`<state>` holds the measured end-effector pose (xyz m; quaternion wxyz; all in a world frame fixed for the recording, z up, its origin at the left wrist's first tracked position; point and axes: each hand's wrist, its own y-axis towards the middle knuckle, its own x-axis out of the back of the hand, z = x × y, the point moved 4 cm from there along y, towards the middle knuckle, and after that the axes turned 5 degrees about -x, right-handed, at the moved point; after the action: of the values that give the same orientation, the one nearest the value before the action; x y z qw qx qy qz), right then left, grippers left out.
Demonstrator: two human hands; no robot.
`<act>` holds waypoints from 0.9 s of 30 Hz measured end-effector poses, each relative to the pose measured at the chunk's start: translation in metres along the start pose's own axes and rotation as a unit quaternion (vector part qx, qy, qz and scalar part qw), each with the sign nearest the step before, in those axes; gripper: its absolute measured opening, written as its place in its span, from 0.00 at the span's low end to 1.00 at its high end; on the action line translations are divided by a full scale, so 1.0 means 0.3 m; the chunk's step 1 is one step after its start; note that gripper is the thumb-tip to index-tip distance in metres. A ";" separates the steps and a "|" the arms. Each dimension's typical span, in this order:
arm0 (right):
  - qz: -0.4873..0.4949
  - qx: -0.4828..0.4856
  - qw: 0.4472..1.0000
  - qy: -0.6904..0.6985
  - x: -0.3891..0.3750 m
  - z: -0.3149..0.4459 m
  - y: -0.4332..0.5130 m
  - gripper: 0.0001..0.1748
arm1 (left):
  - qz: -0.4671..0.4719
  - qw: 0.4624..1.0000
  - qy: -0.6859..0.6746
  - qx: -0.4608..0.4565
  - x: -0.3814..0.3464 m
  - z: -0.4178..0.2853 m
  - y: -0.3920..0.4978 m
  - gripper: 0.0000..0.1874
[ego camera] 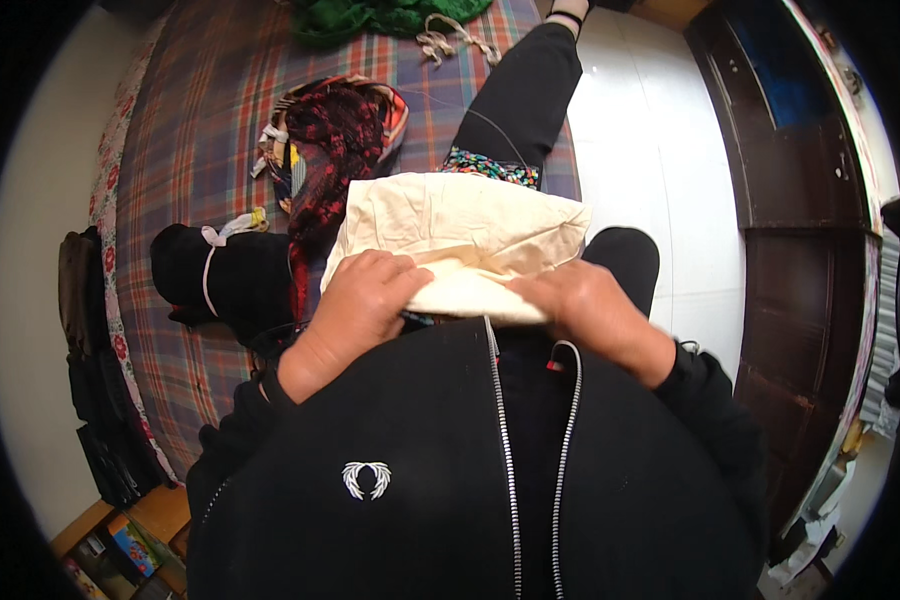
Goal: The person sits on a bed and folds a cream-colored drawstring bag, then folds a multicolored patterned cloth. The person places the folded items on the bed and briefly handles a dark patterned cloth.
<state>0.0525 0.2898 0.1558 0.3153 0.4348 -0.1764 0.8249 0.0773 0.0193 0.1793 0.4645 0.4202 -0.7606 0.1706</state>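
Observation:
Across my lap lies a cream-coloured cloth [465, 217], creased, with its near edge bunched between my hands. My left hand [367, 292] grips the cloth at its near left part, fingers curled over the fabric. At the near right part, my right hand [581, 292] has hold of it too, slightly blurred. A piece of multicoloured patterned material [491, 166] shows beyond the cloth's far edge, on my outstretched leg. What lies beneath the cloth is hidden.
A dark red and black patterned fabric [330, 142] lies on the plaid bedcover [195, 127]. To the left is a black rolled cloth bundle [247, 266] tied with a pale strip. Farther off are a green fabric [382, 19] and a knotted cord [457, 37]. Dark wooden cabinets [802, 292] stand right.

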 end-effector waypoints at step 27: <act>0.043 -0.300 0.872 0.383 -0.048 -0.350 0.202 0.27 | -0.019 0.989 0.135 -0.059 -0.184 0.009 0.228 0.46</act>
<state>-0.0460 0.2992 0.0841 0.4381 -0.0392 -0.2994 0.8467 0.0332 0.0842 0.1401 0.5903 0.3790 -0.6917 0.1718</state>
